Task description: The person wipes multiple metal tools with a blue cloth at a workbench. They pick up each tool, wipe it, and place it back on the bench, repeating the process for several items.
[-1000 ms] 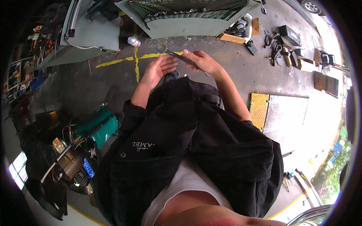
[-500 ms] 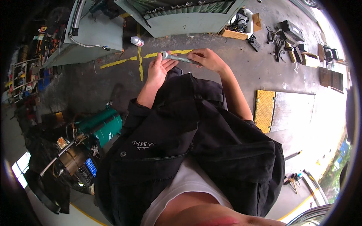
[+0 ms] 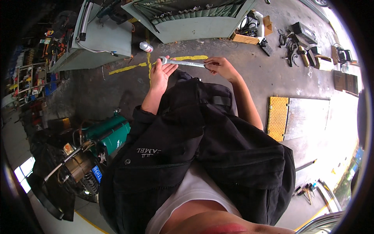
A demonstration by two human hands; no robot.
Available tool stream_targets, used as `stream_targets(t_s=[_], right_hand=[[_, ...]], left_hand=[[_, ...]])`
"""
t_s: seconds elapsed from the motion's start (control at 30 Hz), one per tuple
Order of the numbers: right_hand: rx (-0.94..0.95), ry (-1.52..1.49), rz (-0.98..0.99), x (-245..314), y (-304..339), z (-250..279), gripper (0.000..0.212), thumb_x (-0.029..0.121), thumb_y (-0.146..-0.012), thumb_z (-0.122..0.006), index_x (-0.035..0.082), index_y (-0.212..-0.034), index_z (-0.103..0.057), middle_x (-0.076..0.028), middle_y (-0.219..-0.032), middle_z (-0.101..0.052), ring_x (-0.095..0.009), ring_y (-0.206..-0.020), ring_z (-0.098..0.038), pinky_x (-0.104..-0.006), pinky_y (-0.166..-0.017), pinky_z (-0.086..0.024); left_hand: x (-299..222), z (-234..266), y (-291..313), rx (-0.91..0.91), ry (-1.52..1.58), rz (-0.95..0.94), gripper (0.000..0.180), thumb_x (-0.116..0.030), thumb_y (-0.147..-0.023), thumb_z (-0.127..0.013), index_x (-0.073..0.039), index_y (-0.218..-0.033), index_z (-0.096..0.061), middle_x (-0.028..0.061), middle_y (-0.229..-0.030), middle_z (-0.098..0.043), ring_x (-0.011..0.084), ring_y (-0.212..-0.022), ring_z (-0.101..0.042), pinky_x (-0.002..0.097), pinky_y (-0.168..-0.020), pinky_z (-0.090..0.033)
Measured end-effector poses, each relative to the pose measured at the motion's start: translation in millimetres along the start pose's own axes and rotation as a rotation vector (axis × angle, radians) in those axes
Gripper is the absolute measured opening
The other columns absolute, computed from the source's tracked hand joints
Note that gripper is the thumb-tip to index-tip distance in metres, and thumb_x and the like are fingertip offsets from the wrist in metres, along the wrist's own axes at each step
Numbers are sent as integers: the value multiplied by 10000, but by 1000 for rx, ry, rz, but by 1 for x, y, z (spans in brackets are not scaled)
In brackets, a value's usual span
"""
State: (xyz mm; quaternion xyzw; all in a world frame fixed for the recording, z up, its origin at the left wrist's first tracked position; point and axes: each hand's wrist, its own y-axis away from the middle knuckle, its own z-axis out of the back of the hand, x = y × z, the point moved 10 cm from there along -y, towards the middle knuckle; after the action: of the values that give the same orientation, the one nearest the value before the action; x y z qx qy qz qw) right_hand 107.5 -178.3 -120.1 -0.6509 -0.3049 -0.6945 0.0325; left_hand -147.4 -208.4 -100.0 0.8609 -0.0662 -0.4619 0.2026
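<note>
A silver wrench [image 3: 185, 62] lies crosswise in front of my body, with its open jaw to the left. My right hand [image 3: 223, 69] pinches the right end between thumb and fingers, which cover that end. The jaw rests against the thumb side of my left hand [image 3: 159, 80]. That hand's palm is turned up and its fingers are stretched out under the shank, not wrapped round it.
Beyond my hands stand a grey cabinet [image 3: 194, 31] with a green tool roll of wrenches, and a spray can [image 3: 146, 46]. A grey workbench [image 3: 103, 39] is at left, a green compressor [image 3: 111, 134] nearer. Tools and boxes [image 3: 304, 33] lie far right.
The wrench's shank shows more fully and brighter, as if turned. My right hand sits slightly farther right and lower; my left fingers remain stretched out. The whole view has shifted a little.
</note>
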Motion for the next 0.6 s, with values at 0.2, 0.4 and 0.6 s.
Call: stream_targets(t_s=[0.2,0.4,0.6], right_hand=[[-200,-379,45,-6,1,19,185,80,-957,-651,-27,-1107,-656,-83,-964,-689,-153,-812,-658,-287,-732,-551],[-265,-481,17,-23,3,31,177,81,-960,-640,-32,-1095,-654,-84,-966,-679,-152,-831,-646,-289,-747,-550],[-311,-515,8,-33,11,44,170,87,-963,-634,-21,-1093,-655,-79,-996,-668,-147,-876,-634,-282,-772,-549]], left_hand=[[-3,-1,-10,47,40,10,492,-361,-1094,-399,51,-1336,-512,300,-1326,-585,386,-1200,-617,496,-1086,-487],[-3,-19,-17,149,-60,23,503,-368,-1089,-419,43,-1364,-505,273,-1276,-612,368,-1166,-637,472,-1053,-508],[-1,-47,-24,235,-119,27,473,-348,-1086,-441,26,-1366,-512,247,-1263,-626,342,-1145,-652,455,-1036,-519]])
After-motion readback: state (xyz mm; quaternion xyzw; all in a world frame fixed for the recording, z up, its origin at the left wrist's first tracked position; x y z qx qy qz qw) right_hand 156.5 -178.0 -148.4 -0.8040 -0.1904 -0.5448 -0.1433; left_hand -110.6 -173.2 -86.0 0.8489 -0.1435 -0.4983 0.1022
